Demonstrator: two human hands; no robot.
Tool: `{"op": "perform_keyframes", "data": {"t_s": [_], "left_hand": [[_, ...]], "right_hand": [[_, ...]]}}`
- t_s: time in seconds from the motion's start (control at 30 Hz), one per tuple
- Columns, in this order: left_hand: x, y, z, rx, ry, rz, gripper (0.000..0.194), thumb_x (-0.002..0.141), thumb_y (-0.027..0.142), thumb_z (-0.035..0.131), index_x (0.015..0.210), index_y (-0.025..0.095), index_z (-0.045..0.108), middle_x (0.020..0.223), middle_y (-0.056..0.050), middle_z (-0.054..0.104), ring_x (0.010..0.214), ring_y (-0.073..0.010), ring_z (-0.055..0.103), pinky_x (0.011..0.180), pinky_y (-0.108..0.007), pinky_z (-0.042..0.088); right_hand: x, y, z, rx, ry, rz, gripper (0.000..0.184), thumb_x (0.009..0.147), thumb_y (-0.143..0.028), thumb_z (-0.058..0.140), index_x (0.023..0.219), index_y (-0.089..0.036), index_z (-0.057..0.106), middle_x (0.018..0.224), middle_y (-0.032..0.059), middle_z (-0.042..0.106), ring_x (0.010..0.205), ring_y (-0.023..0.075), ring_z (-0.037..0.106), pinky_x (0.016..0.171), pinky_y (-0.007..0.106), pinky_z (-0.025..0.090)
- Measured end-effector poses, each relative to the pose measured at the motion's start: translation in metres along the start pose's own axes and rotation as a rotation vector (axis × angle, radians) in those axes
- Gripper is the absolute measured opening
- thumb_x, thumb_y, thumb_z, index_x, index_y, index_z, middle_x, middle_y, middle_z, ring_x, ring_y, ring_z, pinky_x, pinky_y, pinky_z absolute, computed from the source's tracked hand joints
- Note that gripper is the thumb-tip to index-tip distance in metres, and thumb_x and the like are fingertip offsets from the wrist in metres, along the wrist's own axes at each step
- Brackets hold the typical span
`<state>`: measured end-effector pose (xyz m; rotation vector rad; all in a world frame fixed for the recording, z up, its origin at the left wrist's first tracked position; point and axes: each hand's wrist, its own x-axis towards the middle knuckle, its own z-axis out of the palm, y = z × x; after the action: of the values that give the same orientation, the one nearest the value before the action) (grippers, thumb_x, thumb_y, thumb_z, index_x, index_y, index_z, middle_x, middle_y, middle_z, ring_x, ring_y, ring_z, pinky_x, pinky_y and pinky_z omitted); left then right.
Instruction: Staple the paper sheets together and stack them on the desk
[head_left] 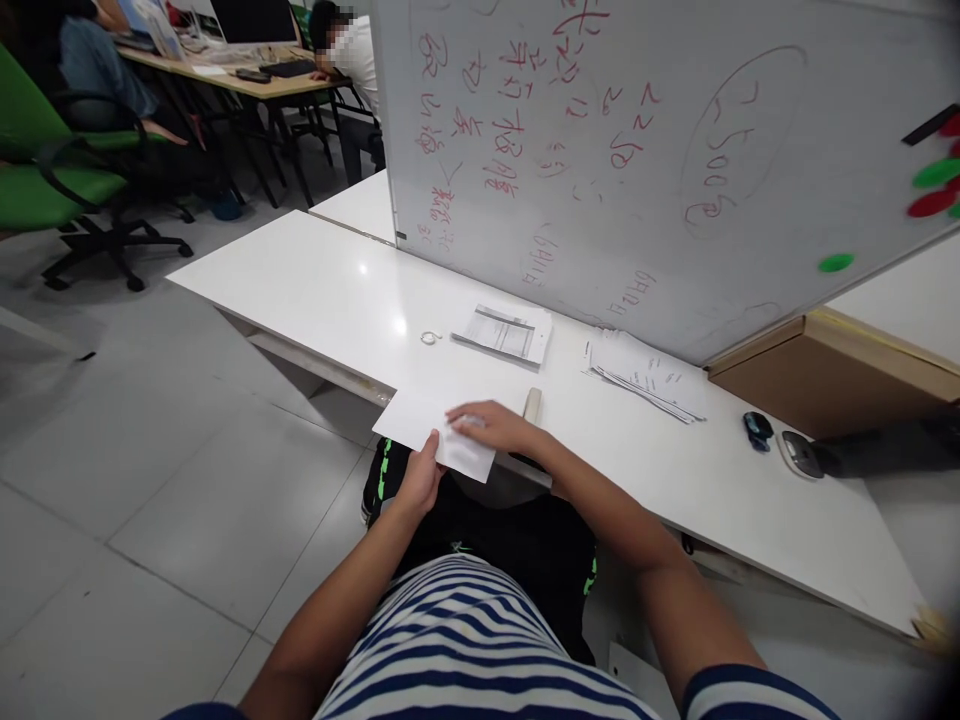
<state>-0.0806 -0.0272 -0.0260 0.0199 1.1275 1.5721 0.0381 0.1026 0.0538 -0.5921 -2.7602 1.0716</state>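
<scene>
- Our striped shirt [480, 650] is just before the table [300, 290].
- By the table's near edge, our left grip [422, 480] pinches the white sheet [412, 415]; our right grip [495, 427] lies loosely open over it.
- We should press lightly to avoid creases.

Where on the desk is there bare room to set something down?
Mainly the left end of the desk, up to the white loop. Another patch lies between the papers, the mouse and the desk's near edge. Only a narrow gap separates the printout from the papers. Crowded: by the box, where the gadget and mouse sit close together.
</scene>
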Motion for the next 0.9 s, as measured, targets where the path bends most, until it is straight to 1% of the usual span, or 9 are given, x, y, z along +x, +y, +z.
{"op": "perform_keyframes", "data": {"t_s": [0.1, 0.17, 0.23, 0.37, 0.47, 0.53, 0.6, 0.73, 0.9], "left_hand": [[0.001, -0.003, -0.002, 0.038, 0.04, 0.006, 0.036, 0.093, 0.03, 0.061, 0.125, 0.014, 0.06, 0.135, -0.014, 0.06, 0.113, -0.0245, 0.064, 0.09, -0.034, 0.056], [0.0, -0.004, -0.004, 0.067, 0.042, 0.003, 0.037, 0.094, 0.031, 0.059, 0.127, 0.013, 0.059, 0.137, -0.014, 0.058, 0.115, -0.0251, 0.063, 0.094, -0.035, 0.055], [-0.002, -0.006, -0.006, 0.082, 0.045, -0.002, 0.037, 0.095, 0.031, 0.057, 0.128, 0.013, 0.057, 0.138, -0.015, 0.057, 0.117, -0.025, 0.062, 0.096, -0.035, 0.054], [-0.004, -0.007, -0.009, 0.08, 0.045, -0.022, 0.039, 0.095, 0.031, 0.058, 0.129, 0.014, 0.057, 0.139, -0.015, 0.057, 0.118, -0.0249, 0.061, 0.098, -0.036, 0.053], [-0.005, -0.006, -0.009, 0.063, 0.018, -0.057, 0.04, 0.094, 0.033, 0.06, 0.128, 0.014, 0.058, 0.136, -0.015, 0.059, 0.118, -0.0251, 0.062, 0.099, -0.037, 0.053], [-0.005, -0.005, -0.008, 0.06, 0.008, -0.07, 0.039, 0.094, 0.033, 0.06, 0.128, 0.014, 0.058, 0.136, -0.015, 0.059, 0.117, -0.0252, 0.062, 0.098, -0.038, 0.053], [-0.005, -0.004, -0.007, 0.063, 0.003, -0.074, 0.039, 0.095, 0.033, 0.059, 0.128, 0.013, 0.058, 0.136, -0.015, 0.06, 0.116, -0.0255, 0.063, 0.098, -0.038, 0.054], [-0.005, -0.003, -0.006, 0.077, 0.005, -0.08, 0.039, 0.094, 0.034, 0.059, 0.127, 0.012, 0.058, 0.133, -0.016, 0.061, 0.117, -0.0261, 0.062, 0.097, -0.037, 0.054], [-0.005, -0.004, -0.005, 0.083, 0.002, -0.08, 0.04, 0.093, 0.034, 0.061, 0.128, 0.015, 0.059, 0.135, -0.015, 0.06, 0.119, -0.026, 0.061, 0.097, -0.037, 0.054]], "right_hand": [[0.02, 0.039, -0.027, -0.273, 0.404, 0.203, 0.037, 0.097, -0.03, 0.045, 0.128, -0.016, 0.058, 0.14, 0.0121, 0.055, 0.131, 0.0244, 0.048, 0.109, 0.04, 0.037], [0.032, 0.066, -0.041, -0.539, 0.479, 0.336, 0.047, 0.093, -0.025, 0.05, 0.138, -0.01, 0.05, 0.149, 0.0177, 0.043, 0.141, 0.0307, 0.034, 0.113, 0.047, 0.028], [0.038, 0.088, -0.049, -0.722, 0.382, 0.399, 0.049, 0.095, -0.023, 0.046, 0.142, -0.009, 0.045, 0.152, 0.0189, 0.038, 0.142, 0.0326, 0.032, 0.113, 0.052, 0.026], [0.037, 0.108, -0.053, -0.833, 0.228, 0.358, 0.042, 0.097, -0.013, 0.035, 0.134, -0.009, 0.054, 0.144, 0.0172, 0.051, 0.132, 0.0254, 0.048, 0.114, 0.047, 0.025], [0.035, 0.109, -0.052, -0.851, 0.214, 0.358, 0.043, 0.093, -0.005, 0.033, 0.13, -0.007, 0.056, 0.138, 0.0184, 0.056, 0.128, 0.0233, 0.052, 0.108, 0.04, 0.032], [0.035, 0.107, -0.053, -0.863, 0.207, 0.385, 0.042, 0.092, -0.004, 0.033, 0.126, -0.006, 0.059, 0.128, 0.0193, 0.062, 0.118, 0.0242, 0.058, 0.095, 0.036, 0.041], [0.036, 0.105, -0.054, -0.871, 0.198, 0.419, 0.039, 0.092, -0.006, 0.034, 0.118, -0.007, 0.063, 0.113, 0.0182, 0.069, 0.102, 0.0246, 0.064, 0.08, 0.032, 0.044], [0.038, 0.102, -0.06, -0.891, 0.179, 0.455, 0.032, 0.091, -0.007, 0.038, 0.1, -0.01, 0.068, 0.087, 0.0136, 0.07, 0.076, 0.0216, 0.063, 0.064, 0.028, 0.036], [0.039, 0.097, -0.068, -0.92, 0.194, 0.445, 0.028, 0.093, -0.014, 0.038, 0.097, -0.01, 0.066, 0.087, 0.0149, 0.068, 0.077, 0.0221, 0.06, 0.061, 0.028, 0.028]]}}
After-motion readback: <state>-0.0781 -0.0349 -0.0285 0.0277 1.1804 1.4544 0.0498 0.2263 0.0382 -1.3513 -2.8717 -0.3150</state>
